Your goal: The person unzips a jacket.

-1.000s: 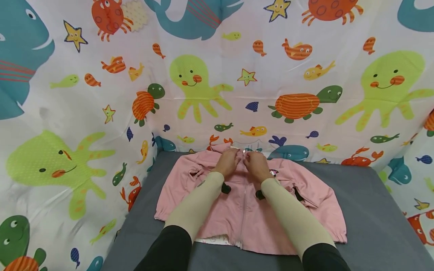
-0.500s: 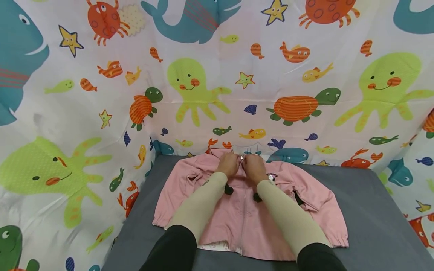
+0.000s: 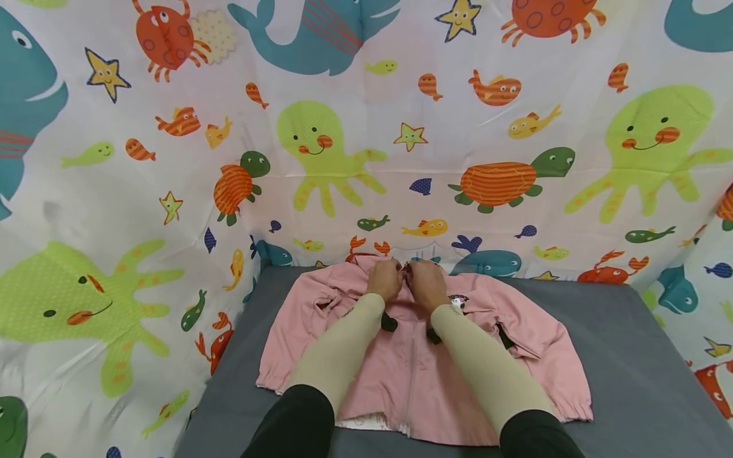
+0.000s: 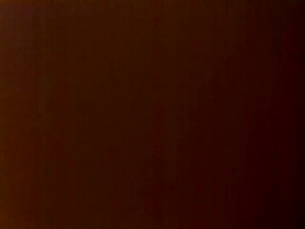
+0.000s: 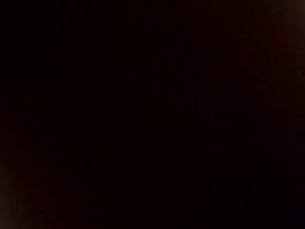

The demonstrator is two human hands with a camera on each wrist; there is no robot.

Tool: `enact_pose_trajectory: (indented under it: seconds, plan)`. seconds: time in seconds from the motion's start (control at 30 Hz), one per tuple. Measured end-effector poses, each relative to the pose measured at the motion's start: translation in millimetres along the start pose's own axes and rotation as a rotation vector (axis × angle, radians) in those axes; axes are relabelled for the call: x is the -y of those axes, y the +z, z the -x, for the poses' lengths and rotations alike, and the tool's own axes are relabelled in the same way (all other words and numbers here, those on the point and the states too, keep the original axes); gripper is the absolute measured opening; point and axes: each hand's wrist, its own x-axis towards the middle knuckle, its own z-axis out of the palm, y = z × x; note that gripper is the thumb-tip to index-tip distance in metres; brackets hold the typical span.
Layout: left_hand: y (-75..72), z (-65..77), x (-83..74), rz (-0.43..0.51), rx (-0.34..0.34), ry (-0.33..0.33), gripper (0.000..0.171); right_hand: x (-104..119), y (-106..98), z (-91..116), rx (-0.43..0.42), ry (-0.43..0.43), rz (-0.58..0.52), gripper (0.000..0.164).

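A pink zip-up jacket [image 3: 443, 394] lies front up with its sleeves spread to both sides. At the top of its front, my left hand [image 3: 385, 278] pinches the collar edge with curled fingers. Close beside it, my right hand [image 3: 428, 284] grips the other side at the top of the zipper [image 3: 411, 375]. The fingertips of both hands nearly meet there and largely hide the zipper's top end. Below the hands, the zipper line runs down to the hem. Both wrist views are dark and show no detail.
The jacket lies on a grey table surface [image 3: 624, 369]. A white curtain [image 3: 355, 38] printed with sea animals hangs behind and along both sides. A dark patch [image 3: 389, 322] shows on the jacket by the left wrist, and a small printed figure [image 3: 458, 300] by the right.
Both hands stay at the collar and draw slightly closer together. The silvery zipper pull that showed between them earlier is now mostly covered by the fingers. The head view has shifted a little.
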Motion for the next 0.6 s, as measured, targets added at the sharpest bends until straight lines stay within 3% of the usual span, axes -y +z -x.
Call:
enact_pose_trajectory:
  seconds: [0.6]
  plan:
    - [6.0, 0.1, 11.3, 0.152, -0.075, 0.041, 0.024, 2, 4, -2, -0.025, 0.005, 0.005, 0.014]
